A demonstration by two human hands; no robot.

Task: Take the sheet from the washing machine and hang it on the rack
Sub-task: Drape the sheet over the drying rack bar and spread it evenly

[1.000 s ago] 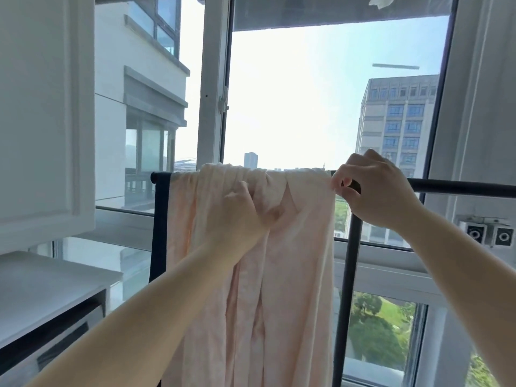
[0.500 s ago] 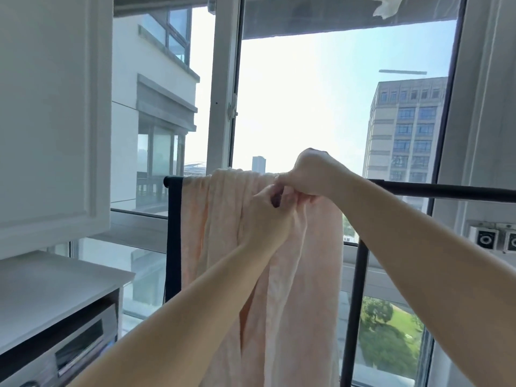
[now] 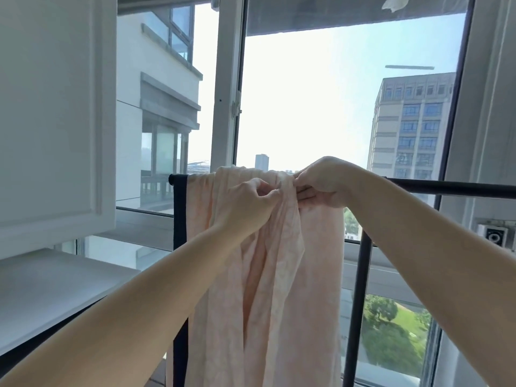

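Note:
A pale pink sheet (image 3: 315,275) hangs bunched over the black top bar of the rack (image 3: 446,188), close to the bar's left end, and falls down out of view. My left hand (image 3: 245,202) pinches a fold of the sheet just below the bar. My right hand (image 3: 324,180) grips the gathered cloth at the bar, right beside the left hand, fingertips almost touching. The washing machine is not in view.
A white wall cabinet (image 3: 55,115) hangs at the left above a white countertop (image 3: 50,289). The rack's black upright post (image 3: 360,297) stands right of the sheet. Large windows (image 3: 307,107) are behind. A small socket box (image 3: 494,236) sits on the right wall.
My right hand has moved left along the bar from the sheet's right edge to meet the left hand at the gathered middle. The camera has drifted left.

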